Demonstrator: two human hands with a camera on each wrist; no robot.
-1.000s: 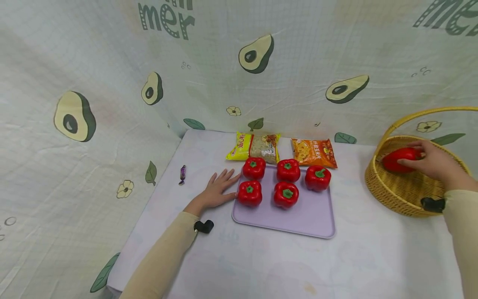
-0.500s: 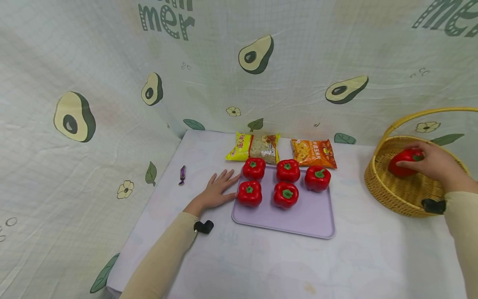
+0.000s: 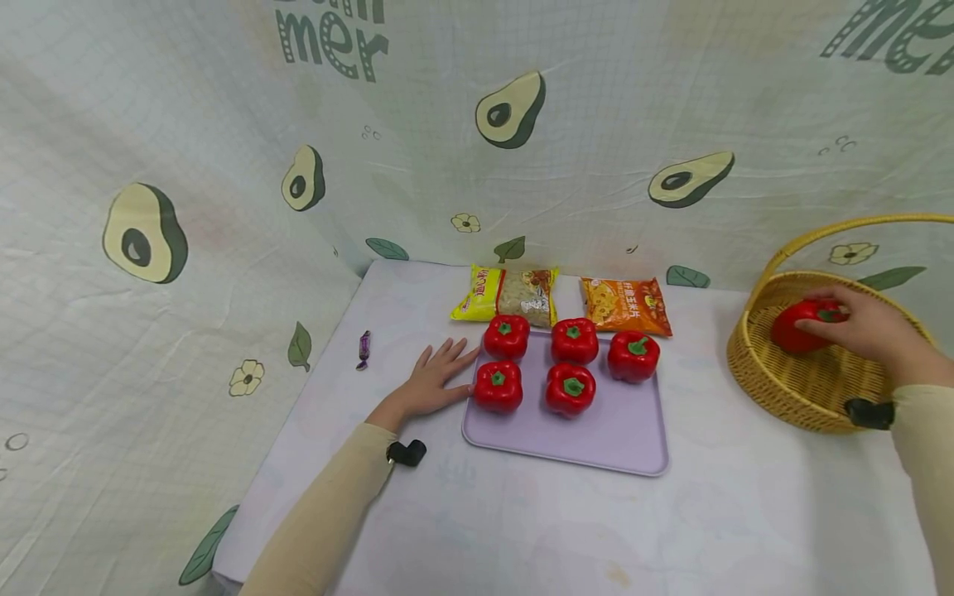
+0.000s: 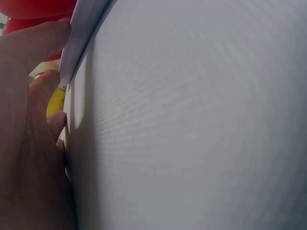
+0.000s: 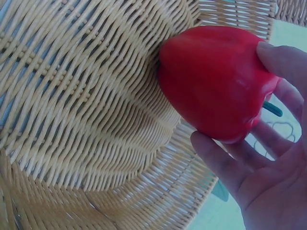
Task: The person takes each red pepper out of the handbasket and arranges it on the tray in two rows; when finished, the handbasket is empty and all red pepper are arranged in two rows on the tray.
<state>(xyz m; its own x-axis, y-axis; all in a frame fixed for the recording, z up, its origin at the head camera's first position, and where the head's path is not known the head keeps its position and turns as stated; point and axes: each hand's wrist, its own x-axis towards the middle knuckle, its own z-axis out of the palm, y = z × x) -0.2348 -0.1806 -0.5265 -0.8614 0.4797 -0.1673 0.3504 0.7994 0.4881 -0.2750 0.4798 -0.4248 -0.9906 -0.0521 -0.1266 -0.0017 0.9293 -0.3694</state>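
Note:
In the head view my right hand reaches into a yellow wicker basket at the right and holds a red bell pepper. The right wrist view shows thumb and fingers curled round the stem end of that bell pepper, its other end by the woven wall. My left hand lies spread on the table, fingertips at the left rim of a lilac tray. Several red bell peppers stand on the tray, one just beside the left thumb.
A yellow snack bag and an orange snack bag lie behind the tray. Left of the left hand is a small purple wrapped candy. The basket's handle arches over it. A printed cloth hangs behind the table.
The bell pepper in my right hand has shifted slightly right inside the basket, its green stem end now showing. My left hand has stayed still by the tray.

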